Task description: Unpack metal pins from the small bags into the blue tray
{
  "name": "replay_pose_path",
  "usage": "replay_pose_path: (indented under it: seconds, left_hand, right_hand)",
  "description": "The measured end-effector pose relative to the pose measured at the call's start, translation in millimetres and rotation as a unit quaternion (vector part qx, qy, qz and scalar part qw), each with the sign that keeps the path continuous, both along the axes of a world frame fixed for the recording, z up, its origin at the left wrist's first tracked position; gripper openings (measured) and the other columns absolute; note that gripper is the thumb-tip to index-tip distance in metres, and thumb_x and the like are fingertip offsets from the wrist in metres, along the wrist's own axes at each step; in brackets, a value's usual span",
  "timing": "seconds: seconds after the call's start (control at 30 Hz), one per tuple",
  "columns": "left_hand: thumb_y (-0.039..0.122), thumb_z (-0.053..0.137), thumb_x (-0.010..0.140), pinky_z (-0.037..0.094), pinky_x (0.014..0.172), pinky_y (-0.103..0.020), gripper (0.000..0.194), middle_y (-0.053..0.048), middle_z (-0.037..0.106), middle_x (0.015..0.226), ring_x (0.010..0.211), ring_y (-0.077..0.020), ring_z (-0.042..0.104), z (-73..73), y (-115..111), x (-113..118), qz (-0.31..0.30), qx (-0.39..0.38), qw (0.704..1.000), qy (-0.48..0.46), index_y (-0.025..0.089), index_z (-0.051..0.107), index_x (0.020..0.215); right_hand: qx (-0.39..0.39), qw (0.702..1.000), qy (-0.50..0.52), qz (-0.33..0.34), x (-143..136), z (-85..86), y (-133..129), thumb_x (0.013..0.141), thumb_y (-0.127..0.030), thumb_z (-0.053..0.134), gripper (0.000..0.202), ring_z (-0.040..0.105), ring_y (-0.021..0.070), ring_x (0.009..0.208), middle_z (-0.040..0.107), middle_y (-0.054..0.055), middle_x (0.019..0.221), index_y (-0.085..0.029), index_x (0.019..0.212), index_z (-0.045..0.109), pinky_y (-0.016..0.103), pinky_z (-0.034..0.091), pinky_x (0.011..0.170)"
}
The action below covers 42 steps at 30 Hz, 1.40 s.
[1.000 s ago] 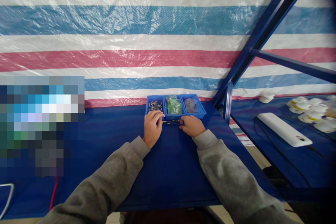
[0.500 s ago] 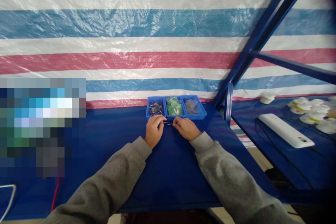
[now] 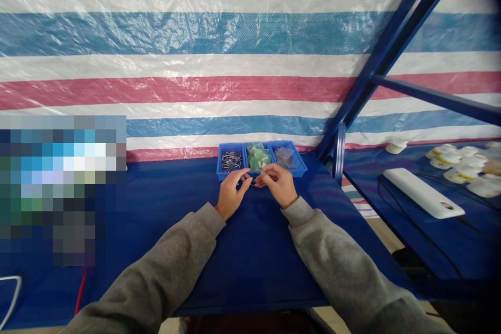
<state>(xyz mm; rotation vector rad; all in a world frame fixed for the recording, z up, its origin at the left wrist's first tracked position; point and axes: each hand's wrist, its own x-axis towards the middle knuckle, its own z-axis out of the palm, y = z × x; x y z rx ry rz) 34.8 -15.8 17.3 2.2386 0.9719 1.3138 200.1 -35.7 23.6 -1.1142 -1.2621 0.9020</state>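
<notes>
My left hand (image 3: 230, 196) is closed in a pinch, with a thin shiny screw (image 3: 252, 184) at its fingertips. Close beside it, the curled fingers of my right hand (image 3: 280, 186) meet in a pinch near the same spot; what they hold is too small to make out. Both hands are just in front of three joined blue bins. The left bin (image 3: 219, 163) contains many metal screws (image 3: 231, 160), the middle one green plastic packets (image 3: 258, 158), and the right one (image 3: 300, 171) clear plastic bags (image 3: 284, 157). My hands partly cover the bins' front edges.
A blue table (image 3: 250, 255) lies under my forearms. Behind it hangs a striped plastic sheet (image 3: 195, 88). A blue metal frame (image 3: 364, 83) rises at the right. On the neighbouring table are a white oblong device (image 3: 420, 190) with a cable and several white round parts (image 3: 450, 159). Blurred blocks cover the left.
My hands have come closer together, and my right hand has turned with its fingers higher. The thin piece between them now shows less.
</notes>
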Motion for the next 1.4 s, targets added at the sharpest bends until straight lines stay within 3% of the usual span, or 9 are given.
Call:
replay_pose_path:
  seconds: [0.23, 0.5, 0.73, 1.0, 1.23, 1.4]
  left_hand:
    - [0.029, 0.052, 0.089, 0.052, 0.077, -0.031, 0.019, -0.006, 0.069, 0.089, 0.081, -0.0166, 0.063, -0.3, 0.9, 0.1, -0.02, 0.035, 0.999, -0.005, 0.019, 0.067, 0.094]
    - [0.025, 0.053, 0.089, 0.051, 0.078, -0.031, 0.017, -0.005, 0.069, 0.089, 0.081, -0.0159, 0.063, 2.5, -2.3, -2.8, 0.025, 0.057, 0.997, -0.051, 0.019, 0.067, 0.094]
    - [0.026, 0.055, 0.088, 0.051, 0.08, -0.031, 0.015, -0.005, 0.07, 0.089, 0.084, -0.0161, 0.064, 1.0, -0.5, -3.5, 0.012, 0.063, 0.996, -0.058, 0.019, 0.068, 0.092]
    - [0.03, 0.054, 0.088, 0.05, 0.075, -0.03, 0.018, -0.004, 0.069, 0.084, 0.077, -0.0153, 0.063, 0.4, 0.8, -3.5, 0.039, 0.052, 0.996, -0.058, 0.019, 0.068, 0.088]
    - [0.031, 0.055, 0.088, 0.048, 0.066, -0.026, 0.018, -0.003, 0.068, 0.078, 0.07, -0.0136, 0.061, 1.7, -2.0, -3.6, 0.042, 0.039, 0.997, -0.051, 0.018, 0.067, 0.084]
    - [0.03, 0.056, 0.087, 0.048, 0.068, -0.027, 0.016, -0.003, 0.068, 0.08, 0.069, -0.0131, 0.061, 3.5, -3.3, -3.4, 0.018, 0.042, 0.997, -0.056, 0.019, 0.067, 0.086]
  right_hand:
    - [-0.008, 0.999, 0.039, 0.001, 2.3, -3.4, 6.7, 0.073, -0.047, 0.064, 0.031, 0.054, 0.0108, 0.044, 0.058, -0.002, 0.056, -0.017, 0.077, 0.057, 0.022, 0.043, 0.04]
    - [-0.033, 0.999, -0.004, 0.036, 3.8, -3.7, 6.1, 0.076, -0.039, 0.061, 0.024, 0.043, 0.0086, 0.038, 0.049, -0.005, 0.044, -0.016, 0.072, 0.06, 0.02, 0.035, 0.039]
    - [-0.029, 0.997, -0.059, 0.046, 1.8, -7.0, 5.8, 0.08, -0.045, 0.055, 0.03, 0.045, 0.0092, 0.04, 0.048, -0.005, 0.044, -0.017, 0.069, 0.058, 0.021, 0.037, 0.042]
    - [0.021, 0.996, -0.089, 0.02, -1.9, -4.2, 0.7, 0.08, -0.047, 0.057, 0.03, 0.052, 0.0108, 0.046, 0.055, -0.003, 0.057, -0.018, 0.082, 0.061, 0.023, 0.043, 0.046]
    - [0.041, 0.987, -0.157, -0.02, -1.2, -6.0, 1.4, 0.083, -0.05, 0.052, 0.034, 0.052, 0.0114, 0.045, 0.053, -0.003, 0.052, -0.018, 0.078, 0.061, 0.023, 0.042, 0.05]
    - [0.046, 0.974, -0.218, -0.038, -1.0, -2.4, -0.3, 0.087, -0.05, 0.046, 0.038, 0.05, 0.0114, 0.046, 0.05, -0.004, 0.048, -0.018, 0.072, 0.06, 0.023, 0.04, 0.052]
